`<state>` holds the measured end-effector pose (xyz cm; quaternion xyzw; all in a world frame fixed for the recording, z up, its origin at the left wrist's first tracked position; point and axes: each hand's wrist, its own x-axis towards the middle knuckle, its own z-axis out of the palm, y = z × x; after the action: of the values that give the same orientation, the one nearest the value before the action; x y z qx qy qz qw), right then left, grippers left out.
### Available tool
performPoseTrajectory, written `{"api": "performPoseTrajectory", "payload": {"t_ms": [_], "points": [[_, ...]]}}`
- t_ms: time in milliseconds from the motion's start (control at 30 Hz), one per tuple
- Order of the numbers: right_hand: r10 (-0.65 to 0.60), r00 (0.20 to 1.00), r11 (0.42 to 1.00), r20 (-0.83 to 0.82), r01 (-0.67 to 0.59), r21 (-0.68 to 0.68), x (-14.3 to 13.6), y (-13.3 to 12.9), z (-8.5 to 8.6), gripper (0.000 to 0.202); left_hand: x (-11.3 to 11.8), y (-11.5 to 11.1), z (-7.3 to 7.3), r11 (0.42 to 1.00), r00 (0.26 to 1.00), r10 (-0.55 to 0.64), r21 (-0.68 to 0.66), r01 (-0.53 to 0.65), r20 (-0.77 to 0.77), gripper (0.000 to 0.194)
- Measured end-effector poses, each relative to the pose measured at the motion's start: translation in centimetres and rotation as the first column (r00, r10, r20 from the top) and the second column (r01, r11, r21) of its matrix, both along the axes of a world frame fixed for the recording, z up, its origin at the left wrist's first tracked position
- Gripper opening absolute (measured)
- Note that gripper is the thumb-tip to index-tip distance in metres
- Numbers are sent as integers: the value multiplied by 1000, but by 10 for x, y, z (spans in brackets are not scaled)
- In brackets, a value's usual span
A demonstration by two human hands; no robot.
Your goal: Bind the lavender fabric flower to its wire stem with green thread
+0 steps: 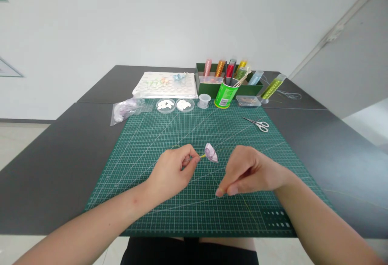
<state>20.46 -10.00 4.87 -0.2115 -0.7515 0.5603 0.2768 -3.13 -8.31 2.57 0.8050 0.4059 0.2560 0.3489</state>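
Lilac flower (211, 153) sits just above the middle of the green cutting mat (194, 222), its head tilted toward the mat's right side and clear of all fingers. Its yellow-green stem (203, 156) runs leftward into the left hand (172, 168), where the thumb and forefinger are closed together in a tight pinch, leaving only a short piece of stem bare below the bloom. The other fingers of that hand curl inward over the mat.

Over the mat's near right part, the right hand (254, 172) is bent downward, thumb and forefinger tips brought nearly together. A fine thread (249, 208) shows beside those tips and trails toward the mat's near edge; it appears to be caught between them, though the pinch point itself is too small to see clearly. The right hand is apart from the flower.

White-handled scissors (260, 125) lie on the mat's far right part, their blades slightly parted. Along the mat's far edge stand a clear dish (166, 112) with white pieces, a small lidded tub (204, 102) and a bright green can (225, 96) of tools. Beyond the mat is a dark green box (207, 91) of coloured tubes.
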Motion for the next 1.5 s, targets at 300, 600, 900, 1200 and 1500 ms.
{"api": "performPoseTrajectory", "payload": {"t_ms": [300,600,900,1200,1500], "points": [[125,921,988,369,-84,-126,1,7,-7,28,-4,4,5,997,985,56,-70,-45,163,24],[128,981,989,143,-115,-95,6,2,2,23,-2,2,3,996,999,34,79,-37,33,20],[-377,909,926,-180,361,-114,-3,8,-4,11,1,-12,-6,932,976,-212,290,220,-57,11],[-467,862,875,198,483,-38,-10,22,-30,28,0,-15,-6,881,965,-259,420,217,45,12],[-231,957,956,177,257,-141,-9,21,-34,33,-4,-8,-2,895,987,14,438,-83,159,14]]}}
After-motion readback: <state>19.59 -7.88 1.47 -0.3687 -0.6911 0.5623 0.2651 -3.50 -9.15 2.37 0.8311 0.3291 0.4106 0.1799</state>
